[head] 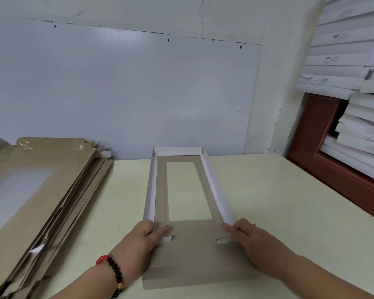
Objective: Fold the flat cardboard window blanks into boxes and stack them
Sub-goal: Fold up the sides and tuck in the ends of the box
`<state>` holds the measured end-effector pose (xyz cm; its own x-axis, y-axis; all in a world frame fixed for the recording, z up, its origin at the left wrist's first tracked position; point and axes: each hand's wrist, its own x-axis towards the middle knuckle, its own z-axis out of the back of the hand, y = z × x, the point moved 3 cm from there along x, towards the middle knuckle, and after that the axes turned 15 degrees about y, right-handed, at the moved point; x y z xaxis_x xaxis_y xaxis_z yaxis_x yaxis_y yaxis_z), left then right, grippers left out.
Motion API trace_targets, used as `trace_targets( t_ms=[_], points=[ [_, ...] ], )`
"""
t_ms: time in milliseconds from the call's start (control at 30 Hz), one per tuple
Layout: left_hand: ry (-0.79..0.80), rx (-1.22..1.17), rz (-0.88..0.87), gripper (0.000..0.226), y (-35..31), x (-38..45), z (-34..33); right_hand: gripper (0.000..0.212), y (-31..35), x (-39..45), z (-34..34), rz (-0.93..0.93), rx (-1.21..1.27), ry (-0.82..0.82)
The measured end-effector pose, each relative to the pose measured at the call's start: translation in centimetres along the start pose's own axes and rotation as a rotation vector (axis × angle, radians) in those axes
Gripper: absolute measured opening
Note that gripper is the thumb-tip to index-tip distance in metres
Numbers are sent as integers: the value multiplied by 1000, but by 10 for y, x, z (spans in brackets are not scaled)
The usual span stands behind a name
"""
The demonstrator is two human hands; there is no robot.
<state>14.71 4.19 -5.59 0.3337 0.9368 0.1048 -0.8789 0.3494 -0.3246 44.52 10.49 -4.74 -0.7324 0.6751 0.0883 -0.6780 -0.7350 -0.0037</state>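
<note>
A half-folded window box (183,190) lies lengthwise on the pale table (268,201). Its far end wall and two long side walls stand up white, while its brown near flap lies flat toward me. My left hand (141,240) holds the near end of the left side wall, thumb inside on the brown floor. At the right side wall's near end my right hand (246,236) holds the wall, with its forefinger along the inside. A pile of flat brown window blanks (37,190) lies at the left.
Finished white boxes (350,61) are stacked at the upper right, above and in front of a red-brown frame (311,143). A white board (127,93) covers the wall behind the table. The table's right edge runs diagonally toward me.
</note>
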Motion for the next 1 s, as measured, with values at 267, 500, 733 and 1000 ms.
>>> trace_targets(
  t_ms=[267, 500, 733, 1000],
  points=[
    [0, -83, 19, 19, 14, -1, 9, 36, 3, -7, 15, -13, 213, -183],
    [-81, 114, -46, 24, -5, -8, 13, 55, -4, -11, 14, 116, 93, -95],
    [32, 293, 9, 78, -6, -7, 11, 77, -13, -23, 8, 57, 98, 173],
    [-5, -106, 67, 8, 4, -12, 11, 59, -11, -20, 11, 138, 198, 28]
  ],
)
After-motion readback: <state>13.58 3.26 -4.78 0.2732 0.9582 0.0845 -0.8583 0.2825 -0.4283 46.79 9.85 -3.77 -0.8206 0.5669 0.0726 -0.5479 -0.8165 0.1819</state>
